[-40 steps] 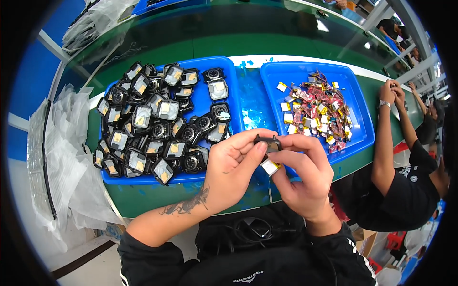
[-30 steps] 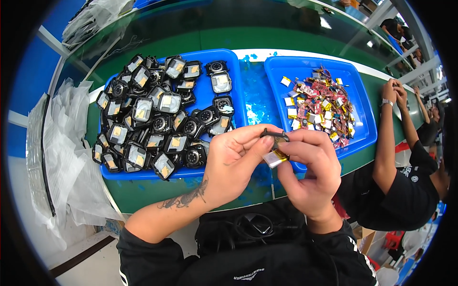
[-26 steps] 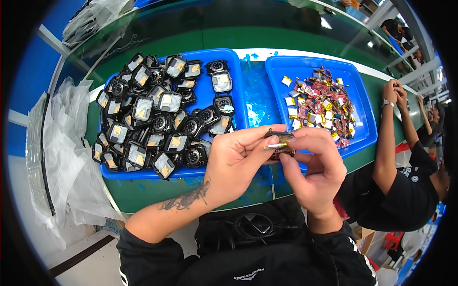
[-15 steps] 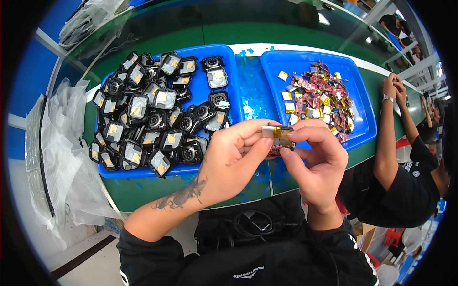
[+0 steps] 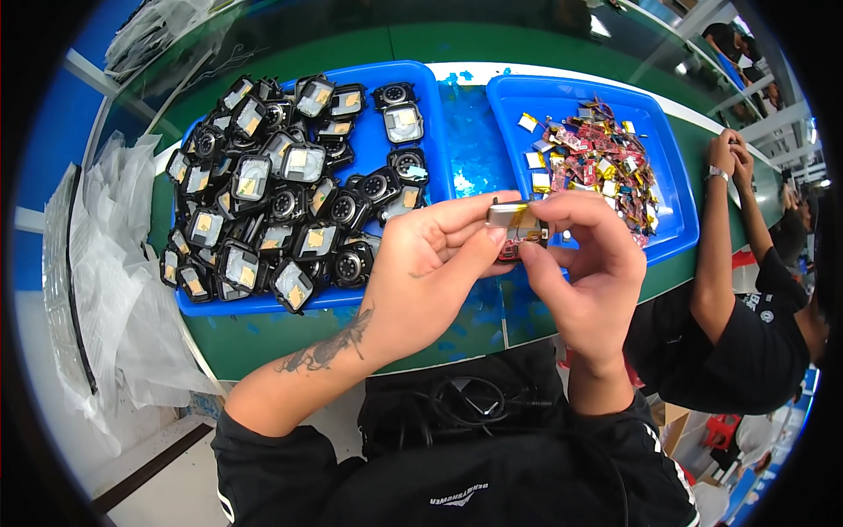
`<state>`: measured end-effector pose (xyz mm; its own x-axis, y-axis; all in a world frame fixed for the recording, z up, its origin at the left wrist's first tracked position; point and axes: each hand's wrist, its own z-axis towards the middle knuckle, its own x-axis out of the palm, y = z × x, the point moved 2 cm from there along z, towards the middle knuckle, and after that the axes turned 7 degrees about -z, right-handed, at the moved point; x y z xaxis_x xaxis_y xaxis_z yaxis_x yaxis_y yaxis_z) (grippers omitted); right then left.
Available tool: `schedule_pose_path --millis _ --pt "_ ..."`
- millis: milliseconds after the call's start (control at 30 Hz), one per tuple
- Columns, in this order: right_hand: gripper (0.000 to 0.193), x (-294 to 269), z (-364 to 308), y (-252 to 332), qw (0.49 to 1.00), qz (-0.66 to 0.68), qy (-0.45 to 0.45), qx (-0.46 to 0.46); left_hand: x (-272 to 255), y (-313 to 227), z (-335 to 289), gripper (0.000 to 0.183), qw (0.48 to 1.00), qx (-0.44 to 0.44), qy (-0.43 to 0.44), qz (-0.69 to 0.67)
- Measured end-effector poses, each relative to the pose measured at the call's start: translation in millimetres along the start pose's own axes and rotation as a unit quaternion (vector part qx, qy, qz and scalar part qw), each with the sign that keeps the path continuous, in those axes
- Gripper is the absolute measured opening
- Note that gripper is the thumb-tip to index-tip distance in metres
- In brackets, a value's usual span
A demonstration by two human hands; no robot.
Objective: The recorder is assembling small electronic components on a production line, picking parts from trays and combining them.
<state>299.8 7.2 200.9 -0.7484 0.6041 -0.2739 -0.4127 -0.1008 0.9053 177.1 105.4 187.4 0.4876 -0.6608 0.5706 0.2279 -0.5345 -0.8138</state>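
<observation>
Both hands meet over the table's near edge, between the two blue trays. My left hand (image 5: 417,272) pinches a small silver battery (image 5: 503,216) with yellow tape between thumb and fingers. Under the battery shows a red circuit board (image 5: 509,252), partly covered by my thumbs. My right hand (image 5: 588,281) grips the dark rim of the open watch case (image 5: 543,232) around these parts, its thumb at the board. The fingers hide most of the case, so how the battery is attached cannot be made out.
At left, a blue tray (image 5: 436,123) holds a heap of black watch cases (image 5: 287,202). Another blue tray (image 5: 672,206) at right contains red boards and batteries (image 5: 597,145). Blue scraps (image 5: 474,176) litter the green table (image 5: 342,39). A co-worker's hands (image 5: 731,154) rest beyond the right tray.
The battery has tilted up, showing more of its edge, and more of the red board shows below it. Both hands keep their grip. The view has shifted slightly.
</observation>
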Motion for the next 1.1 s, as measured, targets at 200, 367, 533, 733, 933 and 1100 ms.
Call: schedule_pose_path --millis 200,367,533,733,933,1100 --pt "0.033 -3 7 -2 0.996 0.073 0.029 0.047 -3 0 4 0.038 0.997 -0.028 0.006 -0.069" --pt "0.033 -10 18 -4 0.992 0.099 0.051 0.051 -2 -5 3 0.042 0.998 -0.014 -0.027 -0.053" --pt "0.037 -31 115 -26 0.982 0.055 0.137 0.115 0 -11 -4 0.039 0.862 0.355 -0.042 0.359" --pt "0.063 -20 250 -113 0.972 0.000 0.095 0.214 19 1 -26 0.032 0.583 0.570 0.125 0.566" --pt "0.063 -19 272 -140 0.941 -0.248 0.104 0.204 19 15 -28 0.042 0.557 0.585 0.140 0.573" --pt "0.069 -31 282 -145 0.922 -0.313 0.140 0.179 18 17 -29 0.043 0.563 0.585 0.161 0.561"
